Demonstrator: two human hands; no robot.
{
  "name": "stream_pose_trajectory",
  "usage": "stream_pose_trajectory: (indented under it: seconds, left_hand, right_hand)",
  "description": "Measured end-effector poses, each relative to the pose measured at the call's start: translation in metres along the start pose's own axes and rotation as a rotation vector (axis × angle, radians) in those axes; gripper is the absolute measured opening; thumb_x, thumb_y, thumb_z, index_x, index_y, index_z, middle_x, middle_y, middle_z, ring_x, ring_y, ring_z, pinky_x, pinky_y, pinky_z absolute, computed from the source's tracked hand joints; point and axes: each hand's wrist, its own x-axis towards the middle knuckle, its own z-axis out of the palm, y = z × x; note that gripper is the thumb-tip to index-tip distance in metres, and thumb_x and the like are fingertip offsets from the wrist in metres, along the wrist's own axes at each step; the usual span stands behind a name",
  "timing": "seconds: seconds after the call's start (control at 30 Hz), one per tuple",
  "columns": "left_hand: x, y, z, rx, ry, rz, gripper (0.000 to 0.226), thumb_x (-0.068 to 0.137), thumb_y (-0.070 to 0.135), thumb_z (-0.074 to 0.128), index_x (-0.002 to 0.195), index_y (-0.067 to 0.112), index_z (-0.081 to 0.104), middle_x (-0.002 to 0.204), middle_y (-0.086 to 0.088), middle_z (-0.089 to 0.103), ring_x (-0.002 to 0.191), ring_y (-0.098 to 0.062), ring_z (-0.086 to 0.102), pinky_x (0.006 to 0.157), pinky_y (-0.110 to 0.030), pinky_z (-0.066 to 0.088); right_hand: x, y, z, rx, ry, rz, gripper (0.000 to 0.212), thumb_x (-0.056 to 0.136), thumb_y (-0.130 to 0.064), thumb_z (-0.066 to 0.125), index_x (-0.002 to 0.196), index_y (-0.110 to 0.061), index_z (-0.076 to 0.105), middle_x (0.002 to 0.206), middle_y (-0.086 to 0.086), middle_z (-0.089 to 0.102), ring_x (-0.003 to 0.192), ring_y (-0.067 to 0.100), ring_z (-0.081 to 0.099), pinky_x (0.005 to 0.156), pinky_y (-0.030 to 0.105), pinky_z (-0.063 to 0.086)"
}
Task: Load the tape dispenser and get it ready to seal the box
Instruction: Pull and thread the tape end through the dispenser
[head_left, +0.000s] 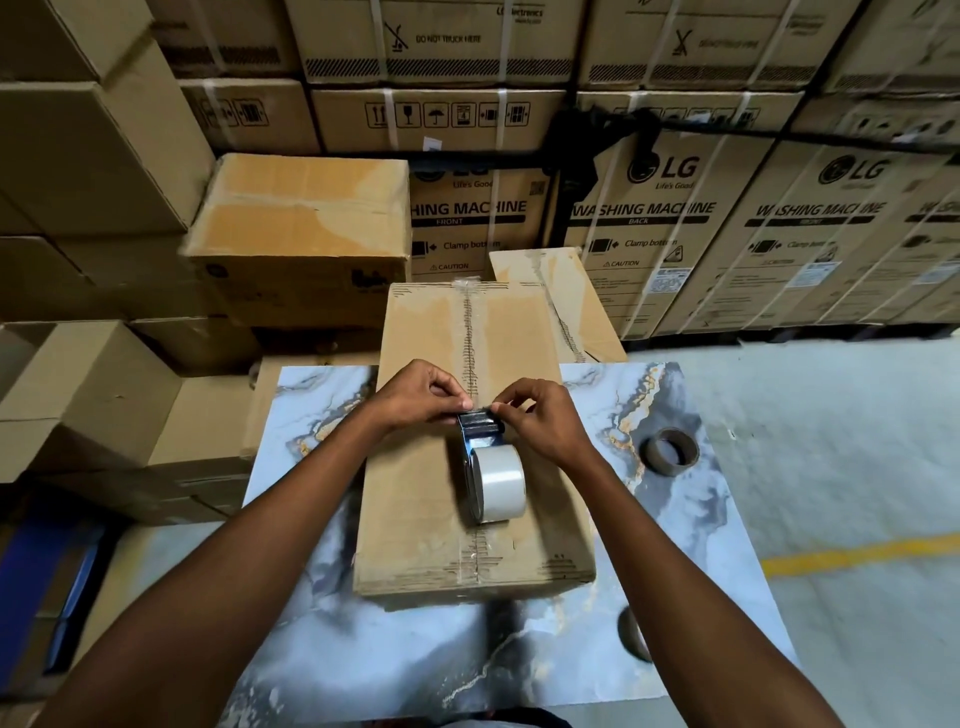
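Both bare forearms reached in from six o'clock over a glossy marble-patterned table (701, 545). On it lay a long, scuffed cardboard box (415, 519), and on the box sat a blue tape dispenser (480, 434) carrying a smooth pale tape roll (498, 491). At twelve o'clock of the roll, the left hand (415, 397) and right hand (543, 415) pinched the dispenser's front end, fingertips narrowly closed. A brown cardboard core (670, 449) lay at three o'clock.

Dim, warm indoor light; soft glare on the marbled worktop (675, 545); wide-angle bending toward the edges; corners dark and blurred.
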Motion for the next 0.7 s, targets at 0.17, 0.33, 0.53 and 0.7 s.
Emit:
stream_pose_trajectory:
  seconds: [0.17, 0.33, 0.53, 0.7]
  left_hand:
    - [0.01, -0.001, 0.004, 0.033, -0.022, 0.013, 0.014, 0.092, 0.009, 0.079, 0.095, -0.005, 0.077, 0.079, -0.006, 0.079, 0.075, -0.012, 0.072, 0.074, -0.024, 0.063]
    - [0.015, 0.002, 0.015, 0.007, -0.068, -0.002, 0.008, 0.094, 0.007, 0.077, 0.087, 0.004, 0.076, 0.071, -0.001, 0.076, 0.066, -0.004, 0.067, 0.064, -0.018, 0.059]
    - [0.015, -0.006, 0.025, -0.084, -0.051, -0.07, 0.011, 0.095, 0.003, 0.074, 0.085, 0.005, 0.072, 0.072, -0.001, 0.078, 0.073, -0.01, 0.074, 0.076, -0.026, 0.065]
    - [0.016, -0.009, 0.03, -0.122, -0.036, -0.093, 0.014, 0.094, 0.002, 0.074, 0.081, 0.007, 0.07, 0.071, -0.001, 0.078, 0.075, -0.012, 0.074, 0.08, -0.029, 0.064]
  right_hand:
    - [0.006, 0.005, -0.007, -0.036, -0.037, -0.012, 0.007, 0.084, -0.019, 0.076, 0.08, -0.015, 0.08, 0.08, -0.004, 0.078, 0.079, 0.015, 0.072, 0.07, 0.025, 0.052]
    - [0.01, 0.008, -0.012, -0.045, -0.084, -0.017, 0.01, 0.081, -0.011, 0.07, 0.076, -0.009, 0.078, 0.076, 0.002, 0.078, 0.078, 0.018, 0.073, 0.076, 0.033, 0.058]
    - [0.012, 0.023, -0.021, 0.027, -0.226, 0.019, 0.009, 0.085, -0.015, 0.08, 0.083, -0.006, 0.083, 0.081, 0.006, 0.082, 0.071, 0.006, 0.069, 0.075, 0.031, 0.058]
    - [0.012, 0.027, -0.033, 0.119, -0.32, 0.029, 0.021, 0.092, -0.025, 0.078, 0.086, -0.005, 0.083, 0.084, 0.011, 0.082, 0.078, 0.013, 0.072, 0.078, 0.034, 0.057]
